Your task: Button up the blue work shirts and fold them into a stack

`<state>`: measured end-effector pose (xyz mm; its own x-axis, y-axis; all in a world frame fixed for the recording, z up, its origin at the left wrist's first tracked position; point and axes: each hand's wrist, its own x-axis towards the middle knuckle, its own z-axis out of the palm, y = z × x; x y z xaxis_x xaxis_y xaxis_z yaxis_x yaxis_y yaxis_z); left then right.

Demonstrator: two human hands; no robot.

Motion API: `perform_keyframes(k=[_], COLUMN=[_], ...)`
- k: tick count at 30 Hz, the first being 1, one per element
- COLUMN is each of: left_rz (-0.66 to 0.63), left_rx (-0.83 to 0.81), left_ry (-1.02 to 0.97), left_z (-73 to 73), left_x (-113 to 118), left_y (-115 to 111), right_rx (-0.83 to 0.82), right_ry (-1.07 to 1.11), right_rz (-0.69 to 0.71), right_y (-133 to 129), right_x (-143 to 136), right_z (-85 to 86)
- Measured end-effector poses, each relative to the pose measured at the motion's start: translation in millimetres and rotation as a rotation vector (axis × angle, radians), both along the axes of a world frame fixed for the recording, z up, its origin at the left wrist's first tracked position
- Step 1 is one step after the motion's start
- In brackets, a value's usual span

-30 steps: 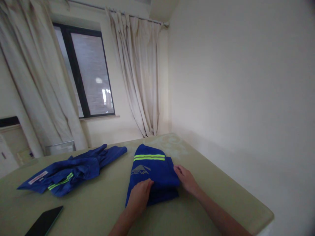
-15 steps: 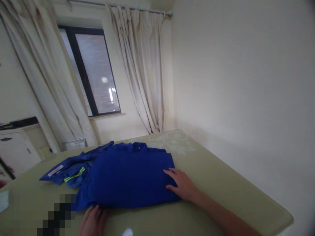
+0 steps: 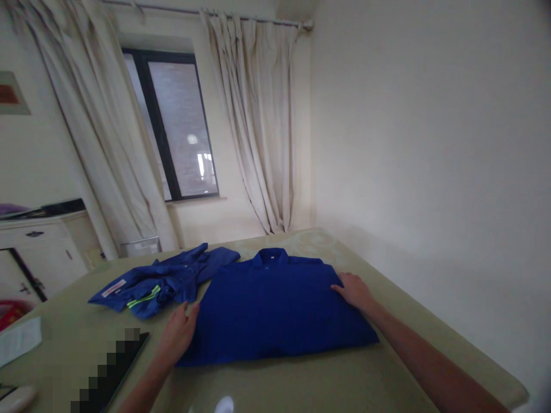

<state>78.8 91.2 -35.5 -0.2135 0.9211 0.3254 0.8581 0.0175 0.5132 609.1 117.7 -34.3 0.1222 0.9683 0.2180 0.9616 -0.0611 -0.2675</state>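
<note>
A blue collared garment lies spread on the pale green table, its collar toward the window. My left hand is at its left edge, fingers curled against the cloth; whether the fingertips pinch it is hard to see. On the right edge, near the shoulder, rests my right hand, with thumb and fingers at the fabric and the fingertips partly hidden. To the left sits a crumpled blue garment with a white label and yellow-green stripes.
The green table reaches the wall at right. A black flat object, partly pixelated, a pale sheet and a white object lie nearer. Behind stand a white cabinet and curtains.
The collared garment has shifted right, apart from the crumpled one. My left hand has gone from the bottom edge up to the left side; my right hand has moved right and farther off.
</note>
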Motion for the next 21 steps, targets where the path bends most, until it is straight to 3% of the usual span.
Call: perform_keyframes(k=[3, 6, 8, 10, 12, 14, 17, 21], left_rz=[-0.089, -0.173, -0.187, -0.205, -0.251, -0.345, -0.543, -0.617], left_rx=[-0.066, 0.01, 0.1, 0.12, -0.039, -0.296, -0.525, -0.48], left_ry=[0.057, 0.013, -0.162, -0.472, -0.793, -0.968, -0.78, -0.271], left_z=[-4.9, 2.3, 15.2, 29.1, 38.0, 38.3, 25.2, -2.6], left_x=[21.0, 39.2, 45.7, 44.9, 36.2, 22.1, 4.1, 5.8], left_y=[20.8, 24.5, 19.0, 6.6, -13.0, -37.4, -72.1, -97.3], right_rx=[0.003, 0.039, 0.06, 0.062, 0.032, -0.008, -0.057, 0.017], right_ry=[0.027, 0.066, 0.098, 0.131, 0.191, 0.26, 0.317, 0.425], right_rz=[-0.007, -0.009, -0.011, -0.014, 0.005, 0.055, 0.108, 0.13], right_y=[0.4, -1.3, -3.9, -8.3, -14.2, -19.8, -23.5, -23.9], right_x=[5.6, 8.4, 10.2, 12.6, 15.1, 15.8, 7.9, -18.6], right_z=[-6.8, -8.6, -8.8, -10.6, -14.4, -18.2, -17.6, 2.8])
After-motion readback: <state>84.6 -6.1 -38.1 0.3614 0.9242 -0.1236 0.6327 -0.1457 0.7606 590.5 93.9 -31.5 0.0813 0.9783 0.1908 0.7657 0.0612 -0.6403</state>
